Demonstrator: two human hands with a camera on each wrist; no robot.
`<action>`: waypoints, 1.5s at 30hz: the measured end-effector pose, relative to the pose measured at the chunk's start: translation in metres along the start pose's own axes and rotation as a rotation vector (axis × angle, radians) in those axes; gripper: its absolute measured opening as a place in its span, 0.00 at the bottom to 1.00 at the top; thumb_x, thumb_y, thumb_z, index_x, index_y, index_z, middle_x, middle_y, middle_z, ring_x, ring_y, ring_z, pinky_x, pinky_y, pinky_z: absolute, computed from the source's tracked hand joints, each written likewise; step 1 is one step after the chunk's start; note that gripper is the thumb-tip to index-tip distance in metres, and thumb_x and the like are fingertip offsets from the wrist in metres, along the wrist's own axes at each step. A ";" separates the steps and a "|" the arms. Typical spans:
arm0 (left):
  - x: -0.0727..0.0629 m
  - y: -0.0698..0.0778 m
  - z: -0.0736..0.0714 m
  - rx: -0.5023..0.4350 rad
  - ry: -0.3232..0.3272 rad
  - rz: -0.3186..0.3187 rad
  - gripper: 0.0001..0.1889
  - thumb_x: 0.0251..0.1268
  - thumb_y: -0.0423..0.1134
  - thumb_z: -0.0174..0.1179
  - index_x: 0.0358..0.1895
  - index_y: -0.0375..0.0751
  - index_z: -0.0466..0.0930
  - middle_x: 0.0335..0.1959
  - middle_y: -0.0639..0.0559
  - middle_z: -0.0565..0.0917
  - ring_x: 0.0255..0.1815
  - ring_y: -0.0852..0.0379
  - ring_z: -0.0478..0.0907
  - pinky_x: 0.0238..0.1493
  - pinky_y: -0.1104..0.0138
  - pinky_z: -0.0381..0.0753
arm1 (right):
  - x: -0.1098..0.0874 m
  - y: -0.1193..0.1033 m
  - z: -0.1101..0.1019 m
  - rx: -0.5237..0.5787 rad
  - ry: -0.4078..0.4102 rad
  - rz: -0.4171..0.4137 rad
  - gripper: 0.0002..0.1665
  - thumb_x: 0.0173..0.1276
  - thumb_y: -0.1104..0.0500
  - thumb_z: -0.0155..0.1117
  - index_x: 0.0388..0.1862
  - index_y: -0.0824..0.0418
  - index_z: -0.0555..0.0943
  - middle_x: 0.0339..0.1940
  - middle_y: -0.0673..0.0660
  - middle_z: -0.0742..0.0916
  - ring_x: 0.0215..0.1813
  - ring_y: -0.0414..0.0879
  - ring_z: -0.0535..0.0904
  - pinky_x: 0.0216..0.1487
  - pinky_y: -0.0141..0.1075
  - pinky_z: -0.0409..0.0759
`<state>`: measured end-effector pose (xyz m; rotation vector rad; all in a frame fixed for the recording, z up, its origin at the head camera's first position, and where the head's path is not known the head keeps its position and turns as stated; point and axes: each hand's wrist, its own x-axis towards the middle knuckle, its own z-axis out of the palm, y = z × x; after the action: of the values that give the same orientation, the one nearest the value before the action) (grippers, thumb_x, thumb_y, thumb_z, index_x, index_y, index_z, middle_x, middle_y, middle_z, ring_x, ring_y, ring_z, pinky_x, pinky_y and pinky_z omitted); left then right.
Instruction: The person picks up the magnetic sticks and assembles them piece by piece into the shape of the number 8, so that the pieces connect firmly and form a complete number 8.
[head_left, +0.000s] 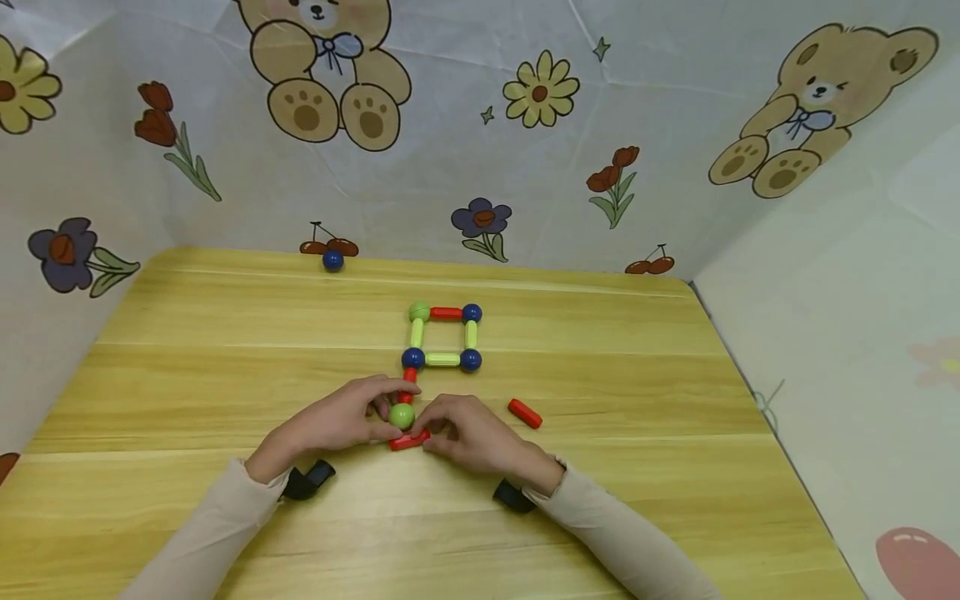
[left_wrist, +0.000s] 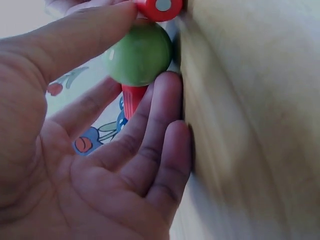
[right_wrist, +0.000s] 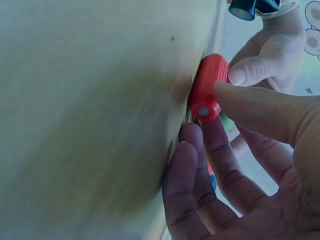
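Observation:
A square of magnetic rods and balls lies on the table, with a blue ball [head_left: 413,358] at its near left corner. From that ball a red rod [head_left: 409,375] runs toward me to a green ball [head_left: 401,416]. My left hand [head_left: 345,414] holds the green ball between thumb and fingers; its thumb also reaches the end of a second red rod [left_wrist: 162,6]. That second rod [right_wrist: 207,85] lies crosswise just in front of the green ball. My right hand [head_left: 476,433] pinches it with the thumb on top, its lower fingers close to the tabletop.
A loose red rod [head_left: 525,413] lies to the right of my right hand. One blue ball [head_left: 333,261] sits at the table's back edge. The wooden table [head_left: 637,400] meets a patterned cloth [head_left: 450,150] behind and at the sides.

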<state>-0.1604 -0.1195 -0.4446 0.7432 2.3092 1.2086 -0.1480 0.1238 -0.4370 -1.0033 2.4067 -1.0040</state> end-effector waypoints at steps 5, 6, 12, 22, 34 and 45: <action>-0.001 -0.001 -0.003 0.009 -0.019 0.030 0.29 0.66 0.39 0.67 0.69 0.39 0.72 0.46 0.48 0.78 0.44 0.57 0.76 0.46 0.67 0.77 | 0.001 0.001 -0.002 -0.037 -0.008 0.023 0.07 0.68 0.61 0.70 0.43 0.53 0.86 0.36 0.45 0.86 0.35 0.35 0.76 0.38 0.27 0.76; -0.001 -0.001 -0.003 0.008 -0.019 0.034 0.28 0.66 0.39 0.67 0.69 0.39 0.72 0.46 0.48 0.79 0.44 0.57 0.76 0.46 0.66 0.77 | 0.001 0.001 -0.002 -0.039 -0.011 0.026 0.06 0.67 0.61 0.70 0.42 0.53 0.85 0.34 0.45 0.85 0.34 0.35 0.75 0.37 0.27 0.75; 0.000 0.000 -0.003 -0.001 -0.014 0.037 0.28 0.66 0.39 0.67 0.68 0.38 0.73 0.45 0.48 0.78 0.43 0.58 0.76 0.44 0.68 0.77 | 0.001 -0.001 -0.002 -0.044 -0.022 0.045 0.05 0.66 0.60 0.72 0.37 0.53 0.83 0.29 0.45 0.83 0.31 0.35 0.74 0.34 0.27 0.73; -0.001 -0.001 -0.002 -0.034 -0.014 0.027 0.28 0.66 0.37 0.67 0.68 0.39 0.73 0.44 0.47 0.78 0.42 0.57 0.76 0.43 0.69 0.77 | -0.003 0.001 -0.014 -0.064 -0.060 0.076 0.07 0.68 0.62 0.68 0.43 0.53 0.82 0.34 0.45 0.84 0.35 0.36 0.78 0.39 0.28 0.77; 0.001 -0.001 0.001 -0.028 -0.004 0.042 0.27 0.64 0.35 0.68 0.66 0.39 0.74 0.42 0.50 0.79 0.41 0.57 0.76 0.43 0.69 0.78 | -0.007 0.002 -0.034 -0.031 -0.012 0.120 0.08 0.69 0.62 0.68 0.46 0.55 0.82 0.39 0.47 0.86 0.39 0.41 0.81 0.39 0.31 0.80; 0.002 0.004 0.006 0.034 0.035 0.048 0.24 0.62 0.36 0.70 0.61 0.42 0.76 0.40 0.52 0.79 0.41 0.56 0.75 0.44 0.67 0.77 | -0.006 0.005 -0.034 -0.061 -0.008 0.145 0.07 0.69 0.62 0.68 0.45 0.56 0.83 0.38 0.47 0.86 0.37 0.39 0.81 0.39 0.31 0.79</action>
<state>-0.1575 -0.1126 -0.4448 0.8000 2.3577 1.2155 -0.1651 0.1467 -0.4172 -0.8370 2.4766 -0.8794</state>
